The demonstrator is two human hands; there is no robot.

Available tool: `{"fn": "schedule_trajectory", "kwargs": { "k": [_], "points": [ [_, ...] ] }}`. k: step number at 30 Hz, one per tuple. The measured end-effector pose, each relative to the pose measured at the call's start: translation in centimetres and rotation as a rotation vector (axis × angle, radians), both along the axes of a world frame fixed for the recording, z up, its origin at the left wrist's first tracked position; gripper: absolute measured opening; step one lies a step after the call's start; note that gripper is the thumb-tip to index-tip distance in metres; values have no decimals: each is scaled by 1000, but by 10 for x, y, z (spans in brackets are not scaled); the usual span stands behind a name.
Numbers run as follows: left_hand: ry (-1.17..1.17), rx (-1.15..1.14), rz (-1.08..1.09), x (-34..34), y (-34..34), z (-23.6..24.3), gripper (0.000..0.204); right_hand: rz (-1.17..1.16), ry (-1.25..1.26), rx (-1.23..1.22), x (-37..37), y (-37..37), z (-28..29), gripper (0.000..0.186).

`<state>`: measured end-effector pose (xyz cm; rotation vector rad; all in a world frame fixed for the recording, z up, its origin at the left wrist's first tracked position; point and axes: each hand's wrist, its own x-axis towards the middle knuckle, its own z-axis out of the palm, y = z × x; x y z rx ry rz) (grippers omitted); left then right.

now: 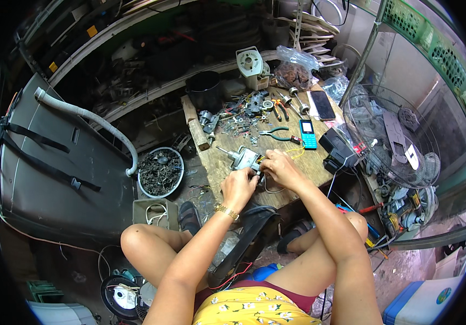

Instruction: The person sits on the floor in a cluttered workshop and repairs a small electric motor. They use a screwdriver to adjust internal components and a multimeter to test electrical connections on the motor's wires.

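Note:
On the wooden work table, a silver electric fan motor [246,158] lies with its shaft pointing to the far left. My left hand [238,188], with a gold watch on its wrist, is closed on the motor's near side. Against the motor's right end, my right hand [281,170] is closed in a pinch on thin wires, their ends hidden by the fingers. A yellow wire [299,154] runs out beyond the right hand, and a pale wire loops beneath it. Green-handled pliers [276,134] and a turquoise keypad phone [308,135] lie just past the hands.
Screws and small metal parts [238,122] are scattered over the far table [214,168], near orange-handled cutters [281,110] and a dark smartphone [322,105]. A black box [337,147] sits at the right edge. A fan guard [390,135] stands at right; a basin of dark scraps [161,172] is at left.

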<state>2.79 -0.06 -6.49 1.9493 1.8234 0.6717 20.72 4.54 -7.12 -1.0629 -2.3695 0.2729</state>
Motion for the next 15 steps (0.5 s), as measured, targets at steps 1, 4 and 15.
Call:
{"fn": "schedule_trajectory", "kwargs": {
  "k": [1, 4, 15],
  "points": [
    [-7, 1, 0, 0, 0, -1, 21, 23, -11, 14, 1, 0, 0, 12],
    [-10, -9, 0, -1, 1, -2, 20, 75, -57, 44, 0, -1, 7, 21],
    [36, -23, -4, -2, 0, 1, 22, 151, -52, 48, -11, 1, 12, 28]
  ]
}}
